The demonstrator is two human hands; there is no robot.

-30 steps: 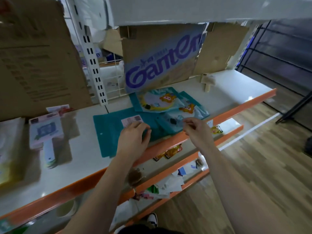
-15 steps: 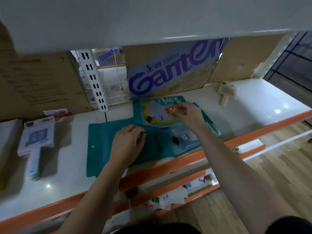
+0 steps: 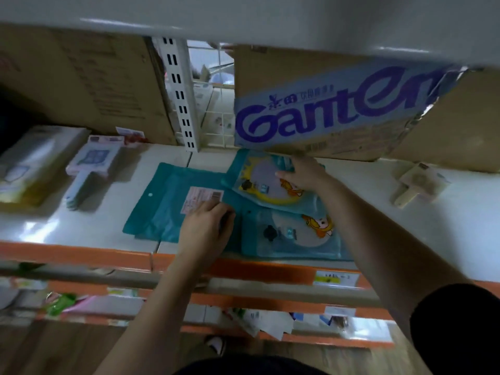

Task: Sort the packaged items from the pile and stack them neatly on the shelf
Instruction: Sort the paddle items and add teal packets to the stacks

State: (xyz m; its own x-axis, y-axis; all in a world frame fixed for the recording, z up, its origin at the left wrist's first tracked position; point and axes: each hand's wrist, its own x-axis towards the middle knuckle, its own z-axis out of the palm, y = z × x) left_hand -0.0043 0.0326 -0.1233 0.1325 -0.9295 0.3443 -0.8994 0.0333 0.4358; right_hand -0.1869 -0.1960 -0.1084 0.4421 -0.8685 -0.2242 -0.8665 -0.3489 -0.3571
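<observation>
The rear cartoon pouch (image 3: 259,190), glossy teal plastic, lies flat on the white shelf (image 3: 378,212), gripped by the right hand (image 3: 300,174). It overlaps 2 more: the front cartoon pouch (image 3: 295,236) and the labelled pouch (image 3: 167,212), where the left hand (image 3: 205,231) presses, grasp unclear. A cardboard box (image 3: 324,112) stands behind.

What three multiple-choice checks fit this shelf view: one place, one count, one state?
1. The right hand touches: A) the rear pouch; B) the pink pack; C) the floor.
2. Cartoon fronts showing: A) one; B) two; C) four.
3. The labelled pouch is: A) upright; B) hanging; C) flat, label up.

Answers:
1 A: it rests on that pouch, just below the box.
2 B: only the rear pouch and the front pouch show one.
3 C: it lies on the shelf under the left hand.
</observation>
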